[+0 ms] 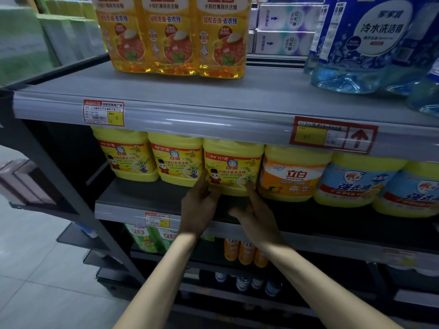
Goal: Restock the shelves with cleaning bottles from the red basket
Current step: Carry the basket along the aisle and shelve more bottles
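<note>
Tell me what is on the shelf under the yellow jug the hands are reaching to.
Below the yellow jug stand green bottles and orange bottles. The shelf lip hides their tops, and the left forearm covers whatever stands between them.

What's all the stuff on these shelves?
Tall bottles: three, golden, top shelf left
Big bottles: several, blue, top shelf right
Boxes: several, white, top shelf back
Cartoon jugs: three, yellow, middle shelf left
Orange-label jug: one, yellow, middle shelf centre
Blue-label jugs: two, yellow, middle shelf right
Slim bottles: three, orange, lower shelf
Green bottles: two, green, lower shelf left
Price tags: three clear, red-yellow, shelf edges
Left hand: one, touching third cartoon jug
Right hand: one, fingertip on it
</note>
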The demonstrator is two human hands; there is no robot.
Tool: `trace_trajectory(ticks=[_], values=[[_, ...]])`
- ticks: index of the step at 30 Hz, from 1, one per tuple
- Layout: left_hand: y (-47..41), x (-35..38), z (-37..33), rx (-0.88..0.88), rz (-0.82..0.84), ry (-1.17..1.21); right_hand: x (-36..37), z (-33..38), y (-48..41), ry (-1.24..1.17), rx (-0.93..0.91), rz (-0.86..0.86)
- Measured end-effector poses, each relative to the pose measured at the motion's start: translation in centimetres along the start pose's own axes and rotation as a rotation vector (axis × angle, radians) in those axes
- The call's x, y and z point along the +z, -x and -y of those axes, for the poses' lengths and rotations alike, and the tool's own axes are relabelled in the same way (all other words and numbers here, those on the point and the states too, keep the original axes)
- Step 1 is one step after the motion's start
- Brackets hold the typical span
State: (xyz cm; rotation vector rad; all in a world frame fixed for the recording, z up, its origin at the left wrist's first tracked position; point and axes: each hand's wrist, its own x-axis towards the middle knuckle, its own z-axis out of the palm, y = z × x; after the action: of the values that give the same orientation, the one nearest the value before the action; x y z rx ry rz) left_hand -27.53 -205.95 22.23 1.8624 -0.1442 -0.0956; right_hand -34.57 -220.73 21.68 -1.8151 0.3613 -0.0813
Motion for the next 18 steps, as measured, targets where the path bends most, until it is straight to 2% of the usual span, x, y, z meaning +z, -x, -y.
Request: trace_trajectory(ticks=[18], values=[[-0.1,0.8,-0.5,0.036,0.012,-0.116,-0.6,1.2,-0.6,0.037,0.016,0.006]])
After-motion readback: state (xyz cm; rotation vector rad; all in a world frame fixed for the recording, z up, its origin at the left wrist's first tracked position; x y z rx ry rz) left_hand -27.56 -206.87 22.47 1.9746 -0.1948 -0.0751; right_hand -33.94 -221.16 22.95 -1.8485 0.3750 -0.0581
